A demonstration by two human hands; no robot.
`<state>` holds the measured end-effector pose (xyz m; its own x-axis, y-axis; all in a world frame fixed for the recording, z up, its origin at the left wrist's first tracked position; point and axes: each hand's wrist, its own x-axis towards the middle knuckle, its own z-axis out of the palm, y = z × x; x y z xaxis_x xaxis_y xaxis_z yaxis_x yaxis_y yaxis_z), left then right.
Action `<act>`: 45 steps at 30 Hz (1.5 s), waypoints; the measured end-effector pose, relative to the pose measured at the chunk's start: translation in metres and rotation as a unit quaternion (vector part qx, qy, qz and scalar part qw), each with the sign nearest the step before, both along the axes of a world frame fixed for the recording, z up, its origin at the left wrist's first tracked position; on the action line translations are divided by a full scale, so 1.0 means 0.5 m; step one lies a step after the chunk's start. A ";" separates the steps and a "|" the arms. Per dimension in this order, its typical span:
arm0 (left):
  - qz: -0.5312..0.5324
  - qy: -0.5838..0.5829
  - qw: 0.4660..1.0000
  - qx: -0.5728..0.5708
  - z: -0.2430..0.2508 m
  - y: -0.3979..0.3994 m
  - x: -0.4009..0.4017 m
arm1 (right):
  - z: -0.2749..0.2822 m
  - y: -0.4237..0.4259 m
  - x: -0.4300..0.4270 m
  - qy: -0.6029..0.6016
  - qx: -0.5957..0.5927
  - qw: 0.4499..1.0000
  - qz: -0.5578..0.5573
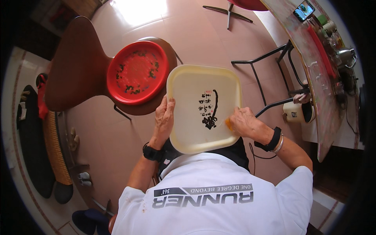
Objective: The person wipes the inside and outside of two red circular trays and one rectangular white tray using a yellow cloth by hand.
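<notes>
A cream rectangular tray (188, 88) with rounded corners rests over my lap, its flat face up and marked with black brush-style characters. My left hand (165, 117) grips the tray's left edge, thumb on top and fingers hidden underneath. Near the right rim, my right hand (245, 122) is closed around a small orange-yellow cloth or sponge (228, 124), pressed to the tray's surface; most of it is hidden by the fingers. A round red tray (136, 70) with a leafy pattern lies on the seat of a brown chair (79, 67) ahead to the left.
To the right stands a table (311, 64) carrying a phone (304, 11), a metal kettle (346, 58) and jars. Dark metal legs (258, 79) stick out beside it, near a cream bin (294, 113). Small shoes (84, 179) sit on the tiled floor at left.
</notes>
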<state>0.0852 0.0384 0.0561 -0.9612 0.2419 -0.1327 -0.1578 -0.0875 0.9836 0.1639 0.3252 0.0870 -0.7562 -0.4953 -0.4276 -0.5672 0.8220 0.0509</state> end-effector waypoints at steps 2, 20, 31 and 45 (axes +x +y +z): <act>-0.011 -0.017 1.000 -0.001 -0.001 -0.006 0.001 | 0.033 -0.055 -0.039 -0.013 -0.109 0.986 -0.124; -0.008 -0.038 0.999 0.027 -0.038 -0.014 0.042 | -0.077 -0.201 -0.255 0.242 -0.374 0.894 -0.043; -0.027 -0.034 0.998 0.036 -0.040 -0.017 0.044 | -0.161 -0.001 -0.157 0.175 -0.173 0.935 -0.254; -0.047 0.042 0.998 -0.005 0.017 0.006 0.046 | 0.031 -0.183 -0.278 0.336 -0.309 0.889 -0.040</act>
<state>0.1084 0.0415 0.0648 -0.9423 0.3302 -0.0561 -0.0824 -0.0660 0.9944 0.0247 0.2335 0.1023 -0.7818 -0.4111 0.4687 -0.5169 0.8478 -0.1186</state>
